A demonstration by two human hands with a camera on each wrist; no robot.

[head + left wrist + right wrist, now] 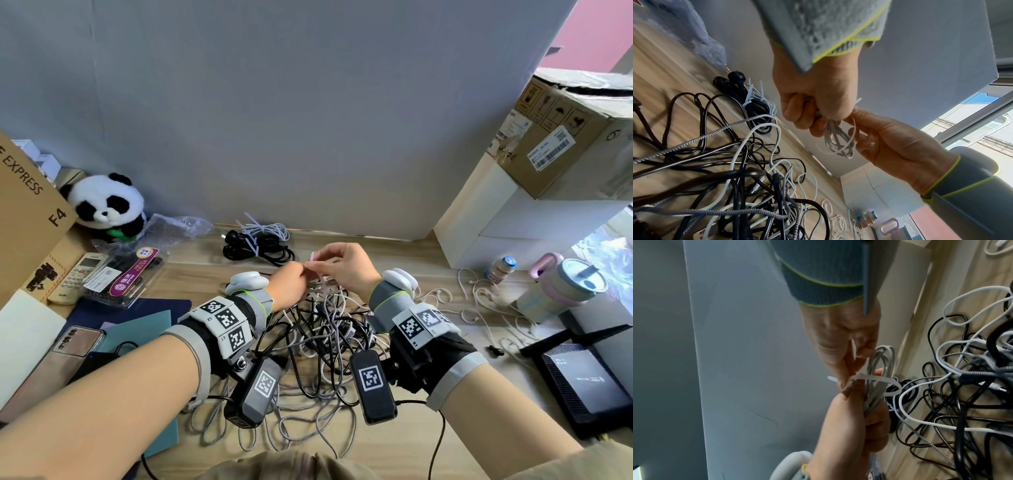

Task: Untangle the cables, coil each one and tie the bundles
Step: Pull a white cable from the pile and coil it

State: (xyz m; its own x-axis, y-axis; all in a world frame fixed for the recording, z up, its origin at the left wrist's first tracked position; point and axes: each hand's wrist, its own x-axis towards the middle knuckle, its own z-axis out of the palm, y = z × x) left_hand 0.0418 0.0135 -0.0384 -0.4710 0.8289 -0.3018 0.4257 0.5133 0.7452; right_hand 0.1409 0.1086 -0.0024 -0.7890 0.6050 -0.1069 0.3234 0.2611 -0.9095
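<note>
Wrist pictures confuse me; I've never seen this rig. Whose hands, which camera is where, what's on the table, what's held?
No machine: a person wears three cameras, one on the head, one on each wrist. The head view looks down on both hands; each wrist view looks along its own hand. The left hand grips a coiled grey cable, the right hand pinches a white zip tie looped round it. On the wooden table lie a tangled cable pile and two tied bundles.

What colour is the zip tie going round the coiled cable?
White zip tie, looped around a light grey coiled cable. Clearest in the right wrist view.
</note>
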